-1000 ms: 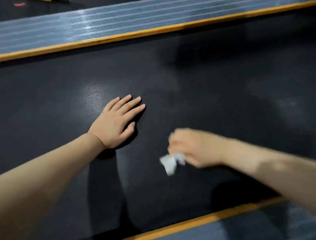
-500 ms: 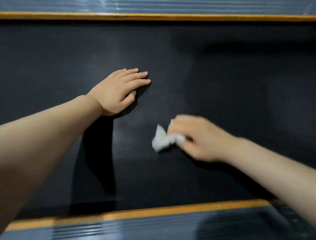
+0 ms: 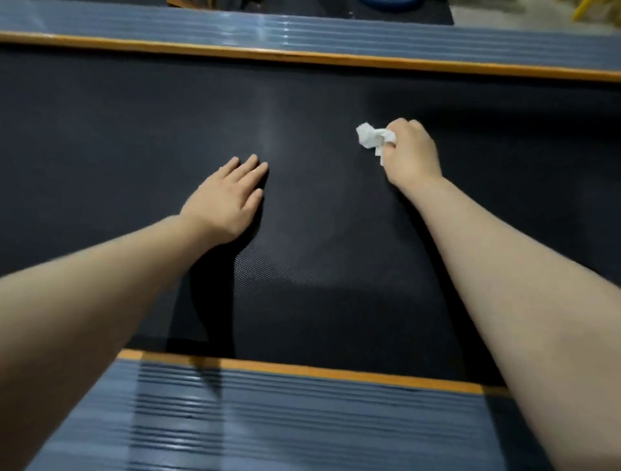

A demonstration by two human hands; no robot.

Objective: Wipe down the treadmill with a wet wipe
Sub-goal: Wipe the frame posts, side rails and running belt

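The treadmill's black textured belt (image 3: pixel 134 134) fills the middle of the head view. My right hand (image 3: pixel 411 154) is closed around a crumpled white wet wipe (image 3: pixel 371 138), pressing it on the belt right of centre, toward the far side. The wipe sticks out to the left of my fingers. My left hand (image 3: pixel 228 198) lies flat on the belt, palm down, fingers together and pointing away from me, holding nothing.
A grey ribbed side rail with an orange strip (image 3: pixel 302 371) runs along the near edge of the belt. A matching rail (image 3: pixel 302 33) with an orange strip borders the far edge. Beyond it, dark floor and a blue object (image 3: pixel 386 3) show at the top.
My right hand has swept the wipe away from me and to the right across the belt. My left hand stays planted flat. The view has shifted, showing more of the near rail.
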